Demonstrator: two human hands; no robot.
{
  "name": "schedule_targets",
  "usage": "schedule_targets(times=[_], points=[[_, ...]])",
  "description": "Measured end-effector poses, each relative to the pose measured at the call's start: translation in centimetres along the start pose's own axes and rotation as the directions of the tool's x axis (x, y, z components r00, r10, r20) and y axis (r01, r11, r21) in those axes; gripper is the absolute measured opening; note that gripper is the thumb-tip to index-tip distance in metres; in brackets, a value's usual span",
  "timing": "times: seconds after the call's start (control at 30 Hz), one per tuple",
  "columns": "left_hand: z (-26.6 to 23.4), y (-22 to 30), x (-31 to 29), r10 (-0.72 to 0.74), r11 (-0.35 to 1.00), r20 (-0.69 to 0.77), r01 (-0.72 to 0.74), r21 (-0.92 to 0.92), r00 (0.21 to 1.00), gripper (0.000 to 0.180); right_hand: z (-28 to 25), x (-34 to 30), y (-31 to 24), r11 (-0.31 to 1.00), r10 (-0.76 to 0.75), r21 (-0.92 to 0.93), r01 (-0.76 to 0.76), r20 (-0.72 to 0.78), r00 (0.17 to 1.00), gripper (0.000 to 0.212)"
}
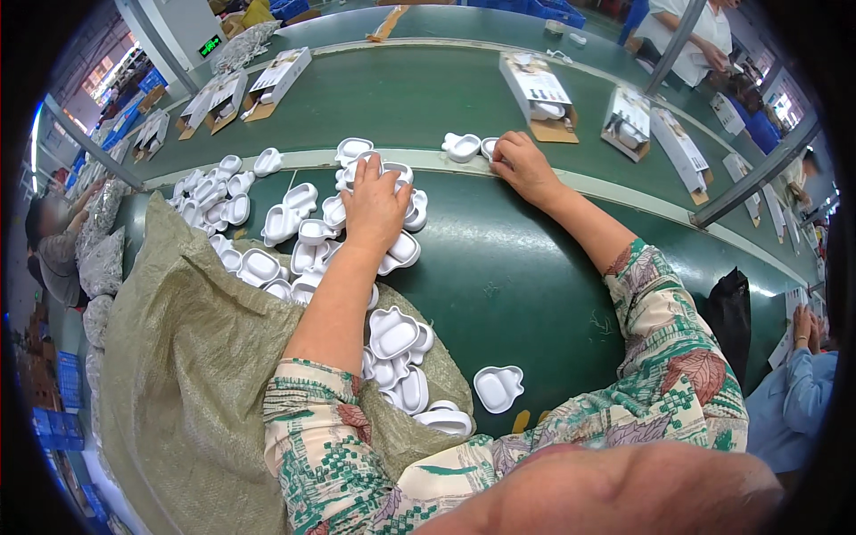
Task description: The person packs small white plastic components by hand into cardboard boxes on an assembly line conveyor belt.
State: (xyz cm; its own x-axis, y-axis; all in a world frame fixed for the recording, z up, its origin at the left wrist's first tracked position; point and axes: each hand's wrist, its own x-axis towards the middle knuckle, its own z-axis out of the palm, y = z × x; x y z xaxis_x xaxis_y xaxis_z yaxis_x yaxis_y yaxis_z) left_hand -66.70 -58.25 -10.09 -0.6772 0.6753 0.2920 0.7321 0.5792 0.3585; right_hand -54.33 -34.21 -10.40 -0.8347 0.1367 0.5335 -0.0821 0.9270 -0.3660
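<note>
My left hand (374, 207) lies with its fingers spread over a heap of small white plastic dishes (333, 212), each with a rounded recess and lobed edge. At the rail between the work surface and the belt, my right hand (528, 167) is closed, its fingertips pinching a white dish (488, 148) that they partly hide. Just left of it, another white dish (462, 147) sits on the rail. More dishes (393, 333) spill from an olive woven sack (201, 321) under my left forearm. One single dish (498, 389) lies close to my body.
Beyond the rail runs a green conveyor belt (410, 89) carrying open printed boxes (537, 89) with white pieces inside. Metal posts (758, 174) rise at the right and left. A black bag (729, 312) hangs at the right, near a person in blue (802, 401). Other people stand farther off.
</note>
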Motion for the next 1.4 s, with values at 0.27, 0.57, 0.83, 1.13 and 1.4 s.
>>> schedule_targets(times=[0.27, 0.57, 0.83, 1.13, 1.4], points=[[0.1, -0.2, 0.3, 0.017, 1.000, -0.030, -0.017, -0.006, 0.999, 0.033, 0.1, 0.6, 0.9, 0.989, -0.122, -0.084, 0.119, -0.041, 0.992, 0.010], [0.3, -0.4, 0.6, 0.040, 0.999, -0.032, -0.040, -0.006, 0.999, 0.032, 0.2, 0.3, 1.2, 0.969, -0.064, -0.243, 0.050, -0.050, 0.997, 0.005], [-0.3, -0.8, 0.5, 0.026, 0.999, -0.043, -0.027, -0.018, 0.999, 0.028, -0.1, 1.3, 4.4, 0.941, 0.034, -0.324, -0.095, -0.188, 0.982, 0.006], [-4.4, -3.3, 4.0, -0.123, 0.905, 0.010, 0.117, -0.408, 0.992, 0.039, -2.4, 0.8, 5.5, 0.977, -0.156, -0.160, 0.140, -0.094, 0.983, 0.007], [-6.2, -11.8, 5.2, -0.534, 0.768, -0.123, 0.540, 0.344, 0.837, 0.054, -3.2, 0.9, 9.5, 0.978, -0.131, -0.179, 0.112, -0.100, 0.986, 0.006]])
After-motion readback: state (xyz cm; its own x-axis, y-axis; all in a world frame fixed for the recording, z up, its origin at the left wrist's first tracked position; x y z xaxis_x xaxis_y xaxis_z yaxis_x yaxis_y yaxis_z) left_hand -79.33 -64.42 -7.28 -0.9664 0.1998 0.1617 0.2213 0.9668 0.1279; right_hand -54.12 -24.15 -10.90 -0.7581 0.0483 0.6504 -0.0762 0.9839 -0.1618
